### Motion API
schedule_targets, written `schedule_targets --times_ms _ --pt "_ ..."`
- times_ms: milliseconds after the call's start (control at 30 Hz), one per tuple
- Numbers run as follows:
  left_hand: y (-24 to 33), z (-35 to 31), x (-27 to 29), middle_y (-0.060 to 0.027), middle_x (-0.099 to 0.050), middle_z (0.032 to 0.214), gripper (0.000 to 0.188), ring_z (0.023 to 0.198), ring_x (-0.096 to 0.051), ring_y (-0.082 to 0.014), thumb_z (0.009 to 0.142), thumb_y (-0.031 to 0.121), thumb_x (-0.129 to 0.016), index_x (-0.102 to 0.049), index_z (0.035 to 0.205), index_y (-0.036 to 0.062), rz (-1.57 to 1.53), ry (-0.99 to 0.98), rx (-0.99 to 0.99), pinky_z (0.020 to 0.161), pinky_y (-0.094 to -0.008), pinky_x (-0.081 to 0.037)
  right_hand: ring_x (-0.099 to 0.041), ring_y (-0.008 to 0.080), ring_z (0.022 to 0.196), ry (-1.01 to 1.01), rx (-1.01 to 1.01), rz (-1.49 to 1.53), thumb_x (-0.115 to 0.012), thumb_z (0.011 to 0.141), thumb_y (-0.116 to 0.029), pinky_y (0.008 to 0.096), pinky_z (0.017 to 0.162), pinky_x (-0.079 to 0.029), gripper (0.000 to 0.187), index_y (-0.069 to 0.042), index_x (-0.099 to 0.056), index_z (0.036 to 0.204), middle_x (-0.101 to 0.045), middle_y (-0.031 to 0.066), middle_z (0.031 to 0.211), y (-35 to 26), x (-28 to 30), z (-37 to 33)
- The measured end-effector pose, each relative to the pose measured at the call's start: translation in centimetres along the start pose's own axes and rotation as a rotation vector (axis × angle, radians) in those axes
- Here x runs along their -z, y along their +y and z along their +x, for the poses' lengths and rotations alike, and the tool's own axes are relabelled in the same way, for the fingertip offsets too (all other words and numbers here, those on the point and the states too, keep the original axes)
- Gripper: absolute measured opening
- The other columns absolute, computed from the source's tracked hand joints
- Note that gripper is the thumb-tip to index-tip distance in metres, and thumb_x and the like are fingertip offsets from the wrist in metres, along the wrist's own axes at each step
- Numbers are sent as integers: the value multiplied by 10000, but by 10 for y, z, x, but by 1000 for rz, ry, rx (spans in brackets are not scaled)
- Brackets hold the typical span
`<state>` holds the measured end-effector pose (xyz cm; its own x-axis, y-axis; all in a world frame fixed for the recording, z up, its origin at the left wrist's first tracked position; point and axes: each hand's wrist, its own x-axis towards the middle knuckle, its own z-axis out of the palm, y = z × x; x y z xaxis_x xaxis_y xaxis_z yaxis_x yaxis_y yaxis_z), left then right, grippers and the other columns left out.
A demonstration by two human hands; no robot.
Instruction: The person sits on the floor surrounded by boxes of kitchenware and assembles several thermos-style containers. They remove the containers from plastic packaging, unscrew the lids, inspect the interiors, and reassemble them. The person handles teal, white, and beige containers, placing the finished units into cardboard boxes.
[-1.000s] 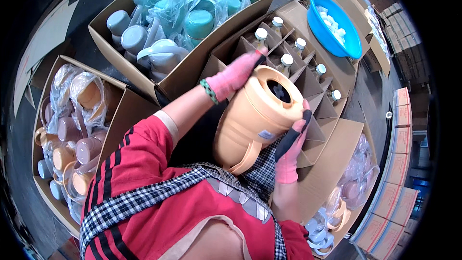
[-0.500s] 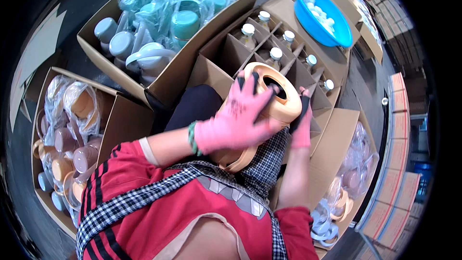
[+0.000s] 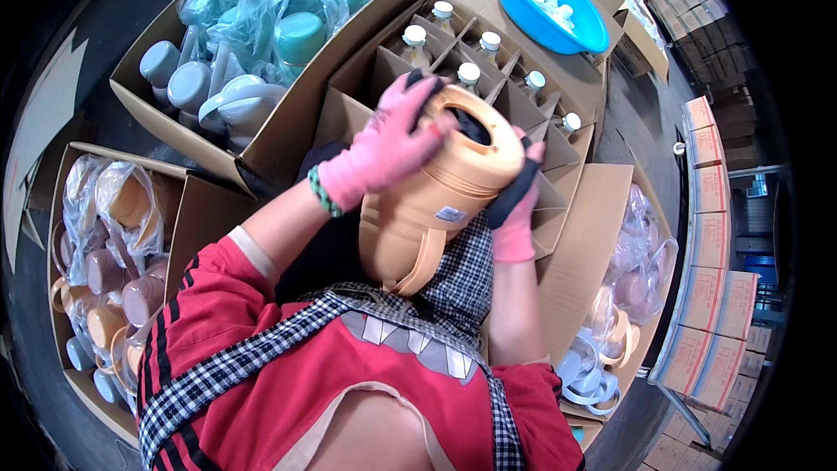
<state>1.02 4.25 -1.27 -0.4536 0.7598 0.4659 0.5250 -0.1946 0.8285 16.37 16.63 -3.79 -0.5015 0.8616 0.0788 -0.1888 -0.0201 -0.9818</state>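
Observation:
A peach plastic jug with a side handle and a small label lies slanted across my lap. Its far end carries a peach ring around a dark round hole, and that end faces up and away from me. My left hand, in a pink glove with dark fingertips, grips the ring's left edge, the thumb lying near the hole. Around the right side of the same end curl the fingers of my right hand, gloved alike. Part of the jug's right side is hidden by that hand.
Ahead stands a divided carton holding several white-capped bottles. A blue basin of small white pieces sits beyond it. Cartons of bagged plastic parts stand at the upper left, left and right.
The jug's far end has tilted, so more of its body and label show. My left hand has drawn back left from across the ring to its edge. The view has shifted slightly.

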Motion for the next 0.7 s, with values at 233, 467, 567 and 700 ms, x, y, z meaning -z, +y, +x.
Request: schedule_targets --times_ms 233,467,567,700 --pt "30 56 24 -115 -563 1028 600 991 -533 -228 579 164 -734 -515 1129 66 78 72 -437 857 -344 -424 -412 255 1127 -134 226 262 -312 879 -524 385 967 -316 632 0 -350 1231 -436 139 1202 -94 -25 44" --pt "24 63 16 -45 -591 943 433 842 -545 -96 691 138 -714 -531 1054 -11 -638 139 183 764 -234 -451 -308 441 1161 -140 1202 -1304 -685 635 -311 511 906 -332 724 -114 -381 1262 -250 230 1319 -79 -52 68" --pt "17 64 17 -48 -590 857 436 755 -549 -90 663 173 -745 -535 997 -14 -766 253 174 669 -229 -463 -356 412 1132 -246 1050 -1329 -701 621 -330 447 885 -388 784 -118 -340 1285 -235 245 1304 -64 -60 65" --pt "8 66 17 -40 -589 850 434 766 -543 -85 658 171 -748 -537 994 -4 -711 247 183 692 -237 -461 -456 383 1029 -249 986 -1274 -717 613 -317 417 770 -465 856 -100 -271 1311 -299 244 1239 -64 -64 80"
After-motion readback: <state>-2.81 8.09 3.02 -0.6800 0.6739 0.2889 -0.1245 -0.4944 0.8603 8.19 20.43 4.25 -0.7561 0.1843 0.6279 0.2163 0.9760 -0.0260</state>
